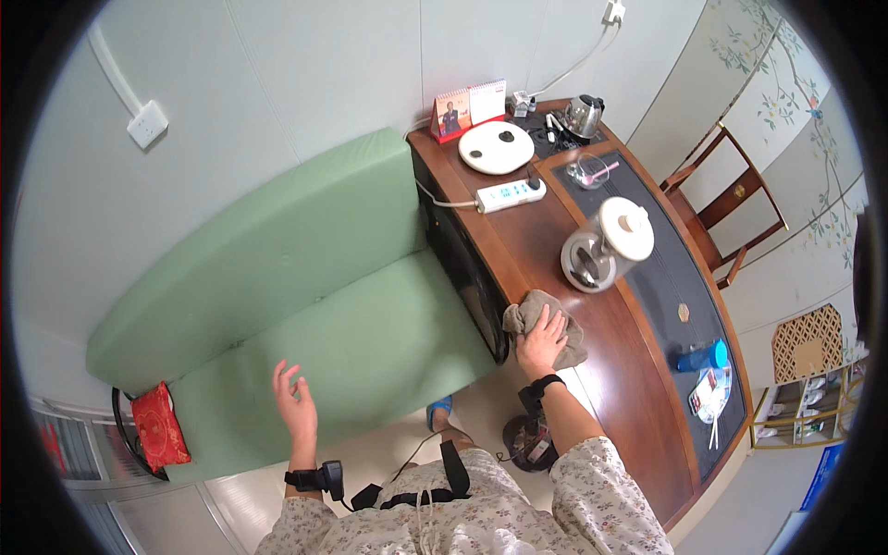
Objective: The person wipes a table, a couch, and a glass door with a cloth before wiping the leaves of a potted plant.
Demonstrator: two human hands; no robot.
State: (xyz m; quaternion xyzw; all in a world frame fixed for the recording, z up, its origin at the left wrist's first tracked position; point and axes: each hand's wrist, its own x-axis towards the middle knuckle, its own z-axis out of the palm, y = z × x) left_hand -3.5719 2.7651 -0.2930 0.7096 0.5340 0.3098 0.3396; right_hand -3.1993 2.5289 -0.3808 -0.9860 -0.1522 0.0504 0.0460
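Note:
Under my right hand (542, 345) is a bunched grey-brown cloth (570, 350), pressed on the near left edge of a dark wooden table (624, 388). The fingers of that hand lie spread over the cloth. My left hand (295, 402) holds nothing, its fingers loosely curled and apart, in front of a green padded sofa (326, 347). A glass jar (590, 260) with a white lid stands on the table just beyond the cloth. Each wrist wears a black strap; the left one carries a small black device (333, 480).
On the table are a power strip (511, 195), a white oval device (496, 148), a desk calendar (469, 111), a kettle (583, 116), a glass bowl (590, 171) and a blue-lidded cup (702, 356). A waste bin (531, 444) stands below, a wooden chair (725, 201) beyond.

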